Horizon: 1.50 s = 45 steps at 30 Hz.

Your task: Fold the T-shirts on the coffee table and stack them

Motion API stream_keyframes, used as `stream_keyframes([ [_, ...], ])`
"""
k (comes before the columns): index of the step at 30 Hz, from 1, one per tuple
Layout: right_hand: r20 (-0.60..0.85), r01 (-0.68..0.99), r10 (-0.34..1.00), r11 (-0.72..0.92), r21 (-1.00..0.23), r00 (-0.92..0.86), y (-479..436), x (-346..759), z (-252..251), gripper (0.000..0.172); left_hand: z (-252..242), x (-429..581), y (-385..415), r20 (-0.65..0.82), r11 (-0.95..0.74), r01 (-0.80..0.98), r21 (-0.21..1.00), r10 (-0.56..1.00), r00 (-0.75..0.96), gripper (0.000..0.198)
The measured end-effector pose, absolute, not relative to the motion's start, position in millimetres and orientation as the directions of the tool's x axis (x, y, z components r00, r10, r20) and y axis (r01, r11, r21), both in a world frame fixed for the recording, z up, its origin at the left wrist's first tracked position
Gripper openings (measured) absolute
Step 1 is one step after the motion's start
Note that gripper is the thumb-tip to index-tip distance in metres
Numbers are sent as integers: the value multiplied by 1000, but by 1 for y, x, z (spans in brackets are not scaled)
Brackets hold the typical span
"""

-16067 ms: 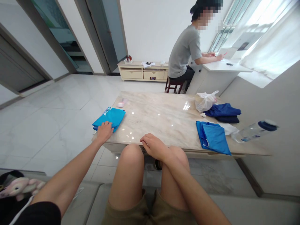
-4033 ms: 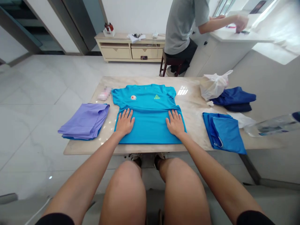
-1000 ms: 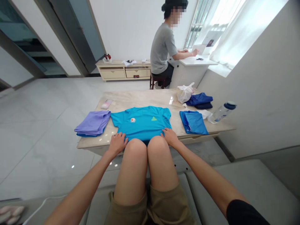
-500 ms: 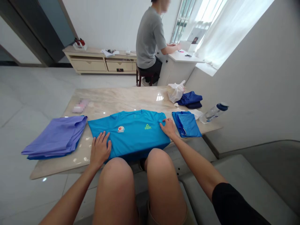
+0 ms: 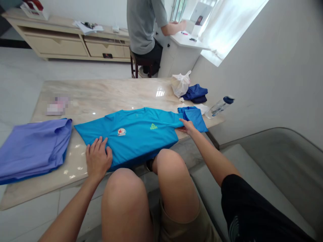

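A bright blue short-sleeved T-shirt (image 5: 131, 134) lies flat on the near part of a cream marble table (image 5: 101, 94), its body angled across the tabletop and its near hem at the table's near edge; a red-and-white badge (image 5: 121, 132) and a lime-green logo (image 5: 152, 126) face up on its chest; the person's left hand (image 5: 98, 158) rests on the shirt's near left part, its fingers (image 5: 97, 144) slightly spread and pressing down flat; the right hand (image 5: 188, 126) reaches the shirt's right sleeve, its fingers (image 5: 183, 121) held close together on the cloth, though I cannot tell whether they pinch it; a folded lilac garment (image 5: 32, 151) lies just left of the shirt; a folded bright blue garment (image 5: 194, 116) sits just beyond the right sleeve, touching it; a clear plastic bottle with a dark blue cap (image 5: 219, 107) lies at the table's right edge; a folded navy garment (image 5: 195, 94) and a white plastic bag (image 5: 180, 84) sit farther back on the right; a small blurred packet (image 5: 59, 106) lies far left; beyond the table, a person in a grey T-shirt (image 5: 142, 23) sits at a white desk (image 5: 181, 40).
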State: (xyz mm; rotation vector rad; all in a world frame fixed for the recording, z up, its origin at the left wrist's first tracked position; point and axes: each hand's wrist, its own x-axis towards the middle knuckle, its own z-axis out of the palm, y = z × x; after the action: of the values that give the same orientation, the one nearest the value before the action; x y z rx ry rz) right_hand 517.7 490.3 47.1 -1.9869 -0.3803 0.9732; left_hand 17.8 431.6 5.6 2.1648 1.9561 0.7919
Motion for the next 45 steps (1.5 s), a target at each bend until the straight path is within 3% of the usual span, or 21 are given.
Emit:
stream_keyframes([
  [2, -452, -37, 560, -599, -800, 694, 504, 515, 57, 52, 8, 19, 431, 293, -154, 893, 424, 956, 25, 61],
  [5, -334, 94, 596, -572, -815, 731, 511, 505, 68, 41, 9, 19, 430, 278, -149, 897, 416, 960, 31, 61],
  [8, -41, 364, 717, -401, -841, 695, 502, 494, 73, 30, 9, 18, 431, 268, -147, 896, 419, 963, 33, 61],
  [11, 172, 636, 831, -255, -729, 530, 493, 488, 71, 31, 8, 18, 431, 284, -148, 890, 431, 959, 22, 61],
  [16, 15, 735, 896, -355, -577, 445, 503, 484, 69, 21, 7, 18, 431, 300, -159, 884, 439, 954, 23, 60],
  [19, 46, 842, 920, -334, -423, 388, 519, 478, 78, 24, 8, 19, 430, 289, -153, 880, 449, 957, 19, 60],
  [22, 103, 904, 947, -253, -345, 304, 532, 459, 93, 24, 9, 20, 430, 279, -142, 878, 457, 960, 10, 59],
  [24, 108, 948, 971, -181, -263, 215, 535, 440, 104, 27, 9, 20, 430, 275, -135, 885, 446, 961, 8, 59],
  [27, -63, 979, 996, -81, -187, 70, 529, 417, 120, 47, 10, 20, 429, 271, -128, 898, 422, 963, 10, 58],
  [30, -127, 988, 992, -25, -153, 5, 522, 417, 130, 58, 10, 20, 429, 270, -135, 899, 416, 963, 19, 58],
  [34, -65, 986, 993, 88, -140, -97, 534, 429, 122, 32, 8, 20, 430, 273, -136, 892, 430, 962, 15, 58],
  [40, -94, 949, 966, 212, -235, -239, 562, 406, 76, 40, 6, 20, 430, 276, -129, 890, 438, 961, 4, 58],
  [45, -9, 939, 973, 220, -266, -231, 564, 384, 58, 22, 8, 20, 430, 250, -121, 884, 451, 968, 5, 60],
])
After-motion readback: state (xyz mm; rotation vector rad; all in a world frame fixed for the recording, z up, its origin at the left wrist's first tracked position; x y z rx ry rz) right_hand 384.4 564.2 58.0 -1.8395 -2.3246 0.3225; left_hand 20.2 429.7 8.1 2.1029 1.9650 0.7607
